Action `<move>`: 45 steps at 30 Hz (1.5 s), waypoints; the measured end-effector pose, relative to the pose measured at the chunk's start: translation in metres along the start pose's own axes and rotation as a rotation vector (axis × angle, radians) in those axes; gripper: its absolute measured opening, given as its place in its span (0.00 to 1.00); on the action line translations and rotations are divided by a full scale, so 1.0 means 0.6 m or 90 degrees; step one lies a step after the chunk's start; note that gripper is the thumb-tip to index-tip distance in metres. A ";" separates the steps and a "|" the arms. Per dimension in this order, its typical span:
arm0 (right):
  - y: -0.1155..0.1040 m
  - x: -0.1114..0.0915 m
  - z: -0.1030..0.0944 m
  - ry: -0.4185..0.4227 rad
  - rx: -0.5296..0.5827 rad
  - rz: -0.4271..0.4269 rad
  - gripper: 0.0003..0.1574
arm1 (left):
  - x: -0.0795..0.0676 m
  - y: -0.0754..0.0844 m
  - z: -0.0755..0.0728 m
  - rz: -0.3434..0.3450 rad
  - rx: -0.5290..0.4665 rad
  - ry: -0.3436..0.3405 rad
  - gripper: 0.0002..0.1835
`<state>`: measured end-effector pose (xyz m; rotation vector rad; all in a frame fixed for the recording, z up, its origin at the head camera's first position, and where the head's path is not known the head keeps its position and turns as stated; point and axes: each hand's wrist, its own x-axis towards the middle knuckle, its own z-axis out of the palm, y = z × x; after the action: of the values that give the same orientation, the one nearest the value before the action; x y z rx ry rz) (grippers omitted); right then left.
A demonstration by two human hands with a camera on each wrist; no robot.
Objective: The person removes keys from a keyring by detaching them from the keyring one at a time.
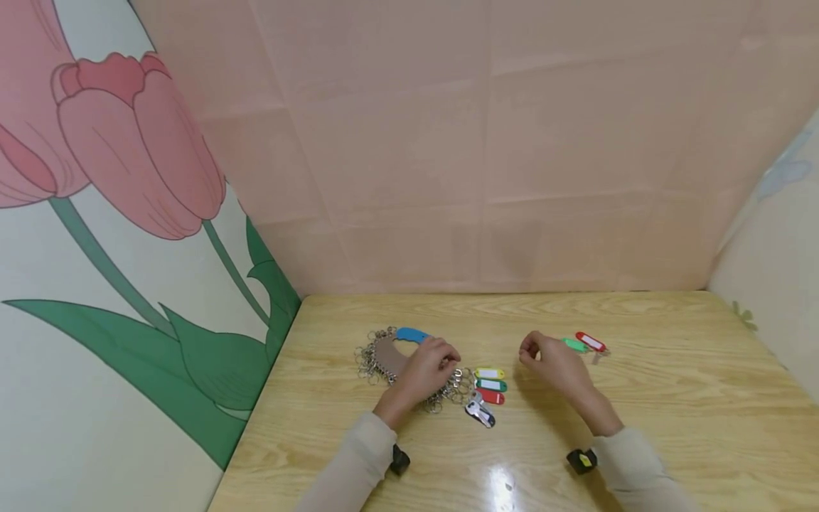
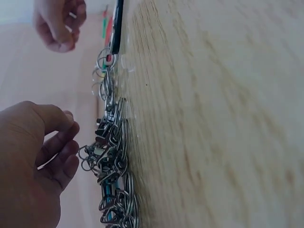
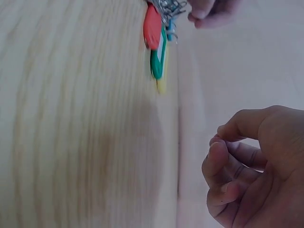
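A curved brown holder (image 1: 387,353) with a blue end (image 1: 411,333) lies on the table, its edge lined with many metal rings (image 2: 114,137). Over its right part hovers my left hand (image 1: 427,366), fingers loosely bent and nothing visible in them. Beside the rings lie a yellow key tag (image 1: 489,373), a green key tag (image 1: 491,385), a red key tag (image 3: 152,28) and a dark tag with silver keys (image 1: 476,410). My right hand (image 1: 557,363) is raised above the table to their right, thumb and forefinger close together, holding nothing that shows.
Behind the right hand lie another green tag (image 1: 574,345) and red tag (image 1: 590,341), with a key (image 1: 598,358) by them. The wooden table (image 1: 704,398) meets a pink cloth backdrop (image 1: 409,178) at its far edge. A tulip-printed panel (image 1: 128,149) stands at left.
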<state>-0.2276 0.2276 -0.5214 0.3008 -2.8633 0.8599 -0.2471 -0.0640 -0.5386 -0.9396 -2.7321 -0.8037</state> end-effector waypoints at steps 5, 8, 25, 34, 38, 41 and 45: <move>-0.018 0.007 0.015 -0.022 0.010 0.002 0.03 | 0.006 0.005 0.002 0.001 0.011 -0.012 0.07; -0.026 0.011 0.024 -0.039 0.011 0.004 0.03 | 0.009 0.008 0.005 0.003 0.026 -0.022 0.07; -0.057 0.025 0.061 -0.101 0.027 -0.030 0.03 | 0.016 0.010 0.020 0.013 0.129 -0.082 0.06; -0.065 0.025 0.078 -0.113 0.026 -0.057 0.03 | 0.016 0.015 0.021 0.002 0.130 -0.105 0.06; -0.068 0.023 0.083 -0.124 0.013 -0.080 0.02 | 0.016 0.018 0.020 -0.011 0.120 -0.111 0.06; -0.071 0.023 0.087 -0.134 0.001 -0.087 0.02 | 0.016 0.018 0.021 -0.016 0.122 -0.110 0.06; -0.074 0.024 0.091 -0.139 -0.011 -0.085 0.03 | 0.016 0.018 0.026 -0.020 0.123 -0.109 0.06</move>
<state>-0.2355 0.1585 -0.5403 0.6113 -3.0028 0.8233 -0.2474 -0.0437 -0.5440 -0.9679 -2.9106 -0.4725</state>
